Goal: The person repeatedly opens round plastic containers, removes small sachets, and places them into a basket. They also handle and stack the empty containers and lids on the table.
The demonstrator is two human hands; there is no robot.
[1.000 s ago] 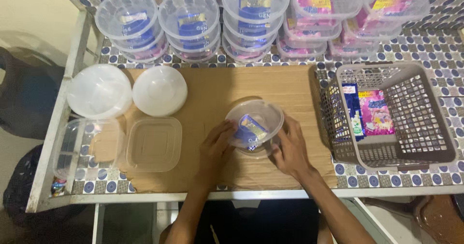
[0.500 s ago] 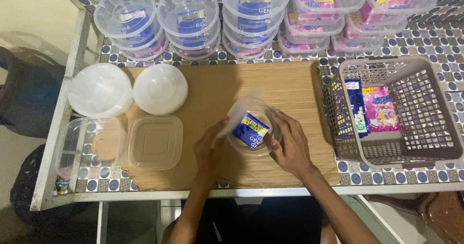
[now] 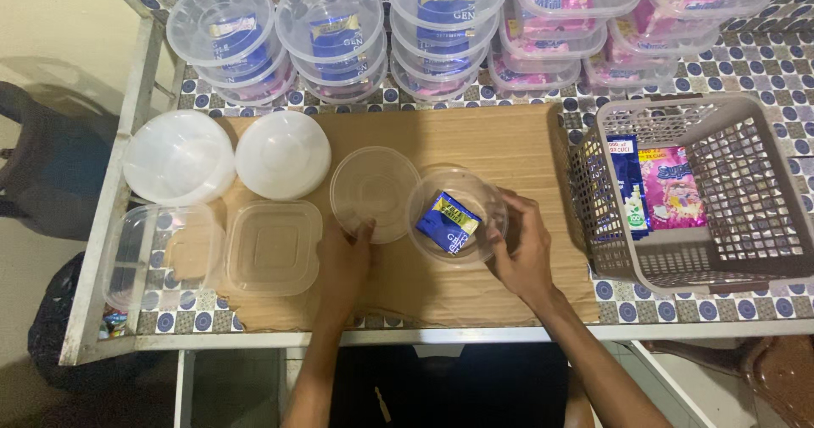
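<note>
The left hand (image 3: 343,262) rests on the cardboard sheet (image 3: 500,152) with its fingers pinching the near rim of a clear round lid (image 3: 373,192), which lies flat just ahead of it. The right hand (image 3: 524,250) cups the right side of a clear round tub (image 3: 483,203), fingers curled around its rim. The lid's right edge touches or slightly overlaps the tub's left edge. Inside the tub, between the two hands, lies a tilted blue sachet (image 3: 448,222).

Left of the left hand sit two clear square containers (image 3: 275,248), side by side, close to the near edge of the counter (image 3: 678,330). Ahead of them stand two white round lid stacks (image 3: 281,154). Beyond both hands, the cardboard is bare up to a row of stacked filled tubs (image 3: 331,33) along the far edge. Just right of the right hand stands a grey plastic basket (image 3: 746,258), its wall near the knuckles, holding blue and pink sachets (image 3: 670,186). Near the wrists, only a narrow strip of cardboard is left before the counter's edge.
</note>
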